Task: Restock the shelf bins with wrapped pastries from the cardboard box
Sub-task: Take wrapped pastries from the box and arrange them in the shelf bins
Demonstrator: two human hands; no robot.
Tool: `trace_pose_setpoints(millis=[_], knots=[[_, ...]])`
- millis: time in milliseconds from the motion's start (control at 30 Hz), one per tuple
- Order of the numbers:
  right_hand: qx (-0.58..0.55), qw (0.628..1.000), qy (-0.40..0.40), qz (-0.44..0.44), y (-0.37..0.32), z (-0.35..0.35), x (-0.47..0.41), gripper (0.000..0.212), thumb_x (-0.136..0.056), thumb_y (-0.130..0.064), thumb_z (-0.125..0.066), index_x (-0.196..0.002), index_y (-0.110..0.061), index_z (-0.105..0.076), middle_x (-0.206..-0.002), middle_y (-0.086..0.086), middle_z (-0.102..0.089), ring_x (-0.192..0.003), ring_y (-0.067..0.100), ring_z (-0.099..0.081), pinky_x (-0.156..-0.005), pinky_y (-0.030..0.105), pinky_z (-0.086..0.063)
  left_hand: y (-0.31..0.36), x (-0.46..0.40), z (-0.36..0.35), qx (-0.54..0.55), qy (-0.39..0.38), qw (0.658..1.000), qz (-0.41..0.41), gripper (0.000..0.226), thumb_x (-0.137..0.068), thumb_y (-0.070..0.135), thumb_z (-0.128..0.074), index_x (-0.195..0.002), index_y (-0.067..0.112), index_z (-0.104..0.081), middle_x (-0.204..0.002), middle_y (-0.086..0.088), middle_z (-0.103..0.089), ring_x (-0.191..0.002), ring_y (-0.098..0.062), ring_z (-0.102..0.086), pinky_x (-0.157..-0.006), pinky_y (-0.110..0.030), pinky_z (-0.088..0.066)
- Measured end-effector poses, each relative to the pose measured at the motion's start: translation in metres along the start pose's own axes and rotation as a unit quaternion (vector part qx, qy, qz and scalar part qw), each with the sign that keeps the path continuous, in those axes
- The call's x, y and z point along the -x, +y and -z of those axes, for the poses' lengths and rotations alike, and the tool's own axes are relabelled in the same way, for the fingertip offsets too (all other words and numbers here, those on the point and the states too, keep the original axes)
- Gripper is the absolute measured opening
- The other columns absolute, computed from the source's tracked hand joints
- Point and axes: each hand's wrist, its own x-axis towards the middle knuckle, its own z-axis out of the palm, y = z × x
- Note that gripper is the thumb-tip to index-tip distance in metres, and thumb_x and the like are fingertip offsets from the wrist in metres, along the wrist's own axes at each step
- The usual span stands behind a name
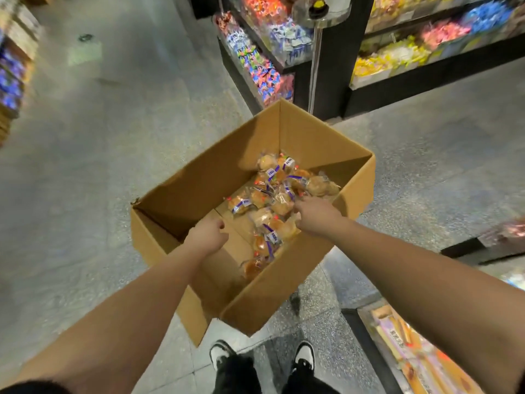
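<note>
Cardboard box [298, 268] w/ clear-wrapped golden pastries [272, 200]; left hand [208, 233] grip curled, empty; right hand [315, 214] grip unclear.

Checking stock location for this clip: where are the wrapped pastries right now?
In the head view they lie heaped inside the open cardboard box on the floor, the wrapped pastries gathered toward its right side, just beyond the right hand.

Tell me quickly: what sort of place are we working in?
Most likely a snack or sweets shop: shelf bins heaped with bright wrapped goods line a tiled aisle, and a cardboard box of wrapped pastries stands open.
</note>
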Motion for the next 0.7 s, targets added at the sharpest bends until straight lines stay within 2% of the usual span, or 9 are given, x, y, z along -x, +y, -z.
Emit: trace_pose_setpoints(millis=[67, 167, 233, 367, 467, 533, 700], knots=[[0.01, 1.0, -0.017, -0.018, 0.0, 0.003, -0.014, 0.033, -0.096, -0.025, -0.052, -0.125, -0.011, -0.058, -0.119, 0.01, -0.059, -0.104, 0.028, -0.058, -0.071, 0.034, -0.044, -0.002, -0.022, 0.0, -0.006, -0.005, 1.0, -0.008, 0.042, -0.094, 0.032, -0.053, -0.132, 0.016, -0.057, -0.128, -0.007, -0.056, -0.11, -0.026, -0.057, -0.09, -0.037, -0.051], [0.002, 0.996, -0.065, -0.058, -0.01, -0.008, -0.062, 0.033, -0.098, -0.025, -0.051, -0.124, -0.008, -0.061, -0.112, 0.012, -0.063, -0.098, 0.028, -0.061, -0.077, 0.036, -0.051, -0.016, -0.087, -0.004, -0.017, -0.024, 0.999, -0.032, 0.036, -0.092, 0.029, -0.051, -0.124, 0.015, -0.059, -0.123, -0.009, -0.057, -0.11, -0.029, -0.055, -0.09, -0.038, -0.049], [-0.009, 0.992, -0.094, -0.088, -0.014, -0.019, -0.085, 0.032, -0.097, -0.024, -0.051, -0.123, -0.008, -0.061, -0.115, 0.012, -0.064, -0.1, 0.028, -0.061, -0.083, 0.037, -0.053, -0.019, -0.122, -0.008, -0.017, -0.035, 0.998, -0.047, 0.031, -0.092, 0.027, -0.049, -0.117, 0.013, -0.06, -0.118, -0.01, -0.058, -0.108, -0.03, -0.055, -0.089, -0.039, -0.048], [0.007, 0.98, -0.138, -0.142, -0.023, -0.042, -0.139, 0.033, -0.095, -0.014, -0.049, -0.125, -0.01, -0.061, -0.12, 0.01, -0.063, -0.104, 0.026, -0.061, -0.081, 0.033, -0.049, -0.029, -0.199, -0.021, -0.026, -0.059, 0.995, -0.078, 0.028, -0.092, 0.032, -0.049, -0.11, 0.014, -0.061, -0.111, -0.01, -0.06, -0.102, -0.03, -0.057, -0.085, -0.039, -0.049], [0.008, 0.971, -0.162, -0.177, -0.028, -0.065, -0.177, 0.035, -0.094, -0.009, -0.05, -0.128, -0.01, -0.061, -0.12, 0.009, -0.063, -0.105, 0.026, -0.062, -0.089, 0.036, -0.053, -0.035, -0.247, -0.036, -0.04, -0.084, 0.991, -0.098, 0.027, -0.09, 0.025, -0.049, -0.113, 0.015, -0.059, -0.114, -0.011, -0.058, -0.102, -0.03, -0.057, -0.086, -0.039, -0.05], [-0.013, 0.966, -0.168, -0.198, -0.029, -0.081, -0.199, 0.035, -0.095, -0.009, -0.05, -0.13, -0.008, -0.058, -0.122, 0.011, -0.062, -0.108, 0.028, -0.061, -0.089, 0.035, -0.053, -0.035, -0.271, -0.045, -0.046, -0.094, 0.99, -0.1, 0.03, -0.092, 0.022, -0.047, -0.119, 0.012, -0.057, -0.119, -0.012, -0.056, -0.107, -0.031, -0.055, -0.09, -0.042, -0.05], [-0.021, 0.956, -0.193, -0.219, -0.027, -0.109, -0.237, 0.035, -0.1, -0.014, -0.045, -0.131, -0.004, -0.057, -0.131, 0.014, -0.059, -0.117, 0.029, -0.058, -0.093, 0.034, -0.048, -0.03, -0.32, -0.067, -0.026, -0.136, 0.989, -0.059, 0.041, -0.096, 0.021, -0.048, -0.134, 0.008, -0.044, -0.133, -0.015, -0.047, -0.121, -0.032, -0.05, -0.101, -0.046, -0.046]])
